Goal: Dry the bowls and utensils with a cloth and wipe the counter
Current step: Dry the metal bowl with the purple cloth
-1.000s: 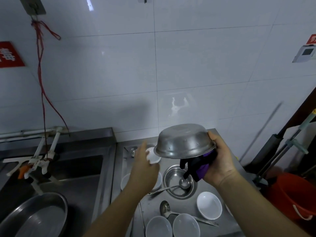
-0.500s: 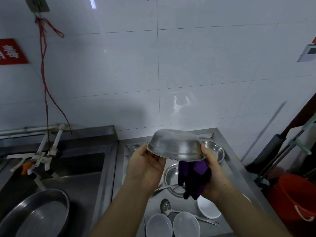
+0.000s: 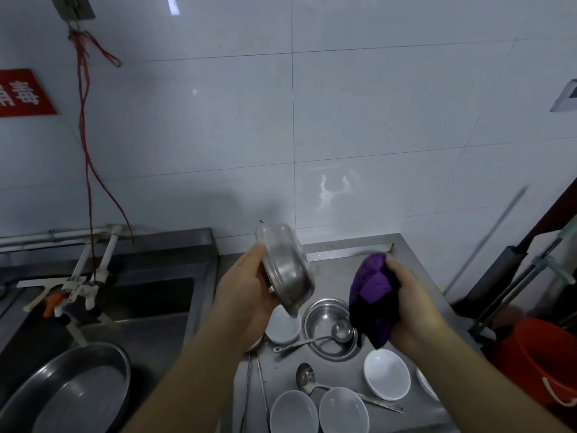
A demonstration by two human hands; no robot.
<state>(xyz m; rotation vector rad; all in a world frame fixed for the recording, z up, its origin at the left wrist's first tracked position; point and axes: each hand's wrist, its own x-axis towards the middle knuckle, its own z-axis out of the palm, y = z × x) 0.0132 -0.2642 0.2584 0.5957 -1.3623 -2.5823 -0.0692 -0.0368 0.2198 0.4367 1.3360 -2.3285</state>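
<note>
Nearest, on the steel counter, four white bowls and a spoon lie in front of the steel bowl that still sits flat with a ladle resting in it. Just left of that bowl and above it, the left hand has its fingers curled around a second metal bowl, tipped on edge in the air. Right of the flat bowl, the right hand is closed around a bunched purple cloth, clear of the raised bowl. Drying of the raised bowl seems to be the step in hand; next the cloth should go into its hollow. Far left, beyond the counter's edge, is the sink.
</note>
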